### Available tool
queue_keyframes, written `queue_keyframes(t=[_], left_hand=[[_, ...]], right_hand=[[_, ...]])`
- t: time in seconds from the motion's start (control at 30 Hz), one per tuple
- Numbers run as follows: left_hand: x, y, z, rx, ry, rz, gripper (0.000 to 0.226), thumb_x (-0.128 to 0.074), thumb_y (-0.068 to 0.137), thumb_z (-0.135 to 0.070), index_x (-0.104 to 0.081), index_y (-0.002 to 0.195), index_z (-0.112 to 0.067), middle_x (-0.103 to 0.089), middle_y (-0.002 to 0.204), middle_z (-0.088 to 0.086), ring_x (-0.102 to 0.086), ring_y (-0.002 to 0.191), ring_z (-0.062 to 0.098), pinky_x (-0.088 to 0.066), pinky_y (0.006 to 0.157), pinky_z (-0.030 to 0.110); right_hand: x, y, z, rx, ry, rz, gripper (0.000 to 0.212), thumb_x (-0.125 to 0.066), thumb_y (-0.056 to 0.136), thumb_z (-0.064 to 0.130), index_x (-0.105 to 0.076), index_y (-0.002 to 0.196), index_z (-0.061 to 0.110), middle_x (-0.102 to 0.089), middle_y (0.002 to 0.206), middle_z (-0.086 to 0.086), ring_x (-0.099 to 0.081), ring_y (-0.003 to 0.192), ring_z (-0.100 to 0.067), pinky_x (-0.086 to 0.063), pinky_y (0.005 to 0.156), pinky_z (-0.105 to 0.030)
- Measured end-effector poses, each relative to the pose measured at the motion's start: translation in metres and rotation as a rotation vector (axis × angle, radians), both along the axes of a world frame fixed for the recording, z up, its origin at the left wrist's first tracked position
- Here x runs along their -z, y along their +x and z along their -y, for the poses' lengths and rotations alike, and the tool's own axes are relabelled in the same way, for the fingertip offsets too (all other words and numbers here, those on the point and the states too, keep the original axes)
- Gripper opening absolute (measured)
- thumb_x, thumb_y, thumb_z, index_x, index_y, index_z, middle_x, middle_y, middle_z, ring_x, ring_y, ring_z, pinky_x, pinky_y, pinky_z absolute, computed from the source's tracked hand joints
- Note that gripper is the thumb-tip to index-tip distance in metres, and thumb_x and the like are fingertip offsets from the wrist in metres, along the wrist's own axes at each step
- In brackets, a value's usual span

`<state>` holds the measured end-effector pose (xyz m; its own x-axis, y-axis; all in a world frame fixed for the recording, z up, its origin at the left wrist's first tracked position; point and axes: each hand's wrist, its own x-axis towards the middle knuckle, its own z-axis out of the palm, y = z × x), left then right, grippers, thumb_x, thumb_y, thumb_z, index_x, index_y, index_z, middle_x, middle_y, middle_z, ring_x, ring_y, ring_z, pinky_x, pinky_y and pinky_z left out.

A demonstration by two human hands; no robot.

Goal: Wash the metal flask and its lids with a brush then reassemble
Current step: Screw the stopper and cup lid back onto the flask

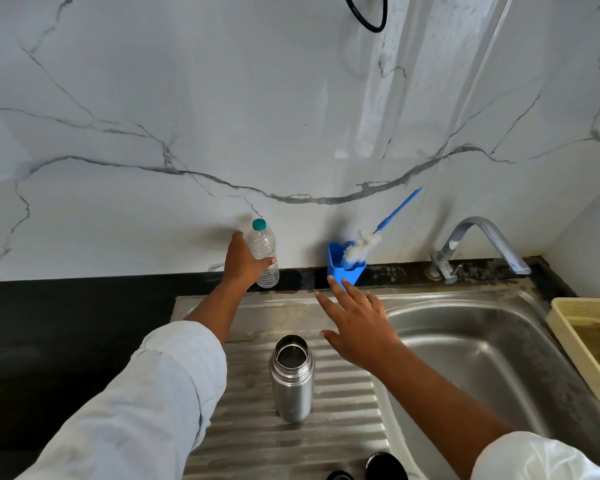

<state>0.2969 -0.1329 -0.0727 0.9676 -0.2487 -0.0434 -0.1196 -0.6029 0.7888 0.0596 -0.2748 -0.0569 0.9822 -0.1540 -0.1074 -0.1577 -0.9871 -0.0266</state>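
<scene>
While the one metal flask (291,379) stands upright on the drainboard (326,434) left of the sink basin (465,344), long axis vertical and open mouth up, two dark lids (386,466) lie at the near edge. The left grip (243,263) curls round one plastic bottle (262,242) by the marble wall (153,116); the right grip (361,327) hovers with fingers spread, empty, near one brush (361,247) leaning up-right in a blue holder (338,271). Black counter (66,323) lies left.

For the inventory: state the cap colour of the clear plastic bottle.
Teal round cap; head view.
</scene>
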Motion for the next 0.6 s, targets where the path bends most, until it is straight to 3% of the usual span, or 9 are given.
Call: queue_keyframes(t=[0.2,0.4,0.6], left_hand=[[-0.008,-0.025,-0.023,-0.048,-0.104,0.042,0.082,-0.084,0.086,-0.026,-0.036,0.15,-0.006,-0.043,0.15,0.013,-0.048,0.135,0.029,-0.044,0.106,0.036],[-0.016,-0.124,-0.075,-0.005,-0.266,0.116,0.049,-0.073,0.096,-0.023,-0.051,0.139,-0.018,-0.052,0.134,-0.004,-0.054,0.121,0.009,-0.05,0.098,0.029],[-0.012,-0.202,-0.115,0.056,-0.241,0.135,0.039,-0.066,0.097,-0.006,-0.057,0.132,-0.022,-0.055,0.128,-0.01,-0.057,0.118,0.002,-0.051,0.093,0.019]], right_hand=[[-0.005,-0.006,-0.003,0.01,-0.003,-0.024,0.073,-0.047,0.102,0.056,-0.013,0.162,0.033,0.007,0.172,-0.005,0.002,0.158,-0.03,-0.012,0.124,-0.053],[-0.011,-0.026,-0.004,0.04,0.095,0.004,0.066,-0.05,0.101,0.054,-0.027,0.158,0.03,-0.009,0.17,-0.009,-0.01,0.156,-0.032,-0.021,0.123,-0.052],[-0.007,-0.059,-0.019,0.008,0.193,0.053,0.059,-0.055,0.1,0.049,-0.042,0.152,0.026,-0.033,0.163,-0.007,-0.033,0.147,-0.031,-0.033,0.118,-0.05]])
